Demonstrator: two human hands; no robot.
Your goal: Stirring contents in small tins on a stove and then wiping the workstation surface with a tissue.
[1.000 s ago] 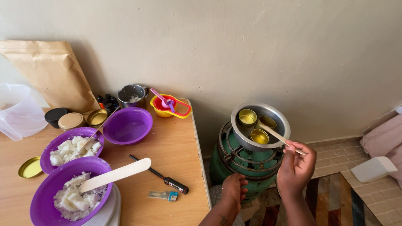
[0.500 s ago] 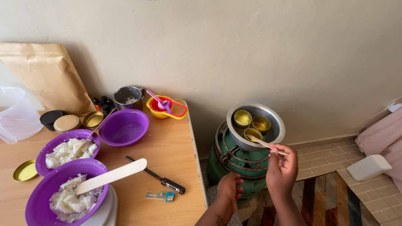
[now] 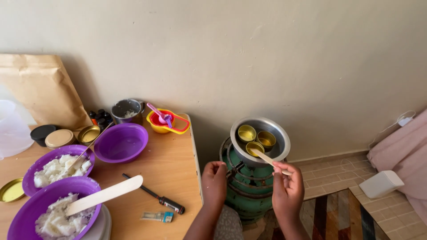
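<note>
Now the fingertips of the right hand [image 3: 288, 192] pinch the near end of a thin wooden stick [image 3: 267, 158], whose far tip dips into the nearest of three small gold tins [image 3: 254, 148]. Those tins sit close together inside a metal pan [image 3: 281, 138], which rests on the burner ring of a green gas cylinder [image 3: 242, 191] standing on the floor beside the table. Half a second ago the stick's tip reached the same front tin, and a second ago it lay farther across the pan, so the stirring has settled on this one tin.

The left hand [image 3: 214, 180] has moved most: it was low against the cylinder's side, and now it is raised at the table's edge, fingers curled loosely inward and holding nothing that shows. It seems no longer busy at the burner.

Off to the left, the wooden table [image 3: 169, 164] carries an empty purple bowl [image 3: 120, 143], two more purple bowls with white chunks [image 3: 55, 163], a broad wooden spatula [image 3: 106, 194] resting in the nearest one, a black probe thermometer [image 3: 155, 200] and a small lighter [image 3: 158, 216]. Nested coloured measuring cups [image 3: 167, 121] and a brown paper bag [image 3: 40, 89] stand against the wall.
</note>
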